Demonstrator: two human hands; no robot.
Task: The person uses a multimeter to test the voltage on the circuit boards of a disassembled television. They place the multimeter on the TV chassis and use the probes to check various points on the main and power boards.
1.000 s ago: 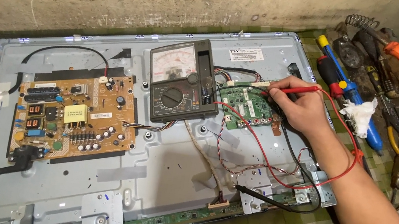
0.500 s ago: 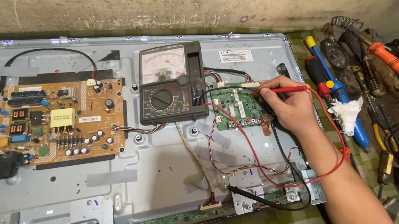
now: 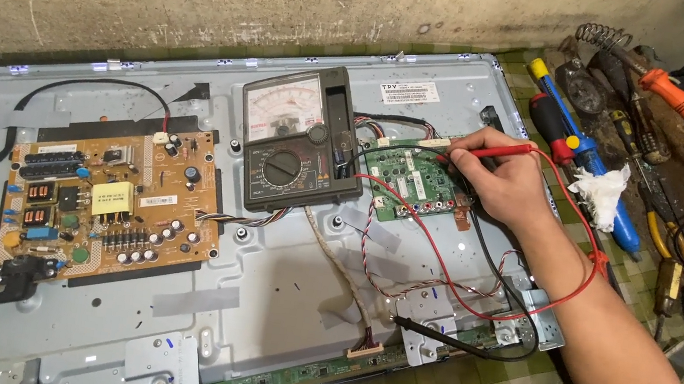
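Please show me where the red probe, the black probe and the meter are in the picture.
red probe (image 3: pixel 497 151), head view, on its red handle.
black probe (image 3: pixel 438 336), head view, on its black shaft.
meter (image 3: pixel 299 140), head view, on its dark body.

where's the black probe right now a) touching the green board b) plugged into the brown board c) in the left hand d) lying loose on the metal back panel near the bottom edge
d: the black probe lies loose on the metal back panel near its bottom edge, with no hand on it, while the right hand holds the red probe over the green board.
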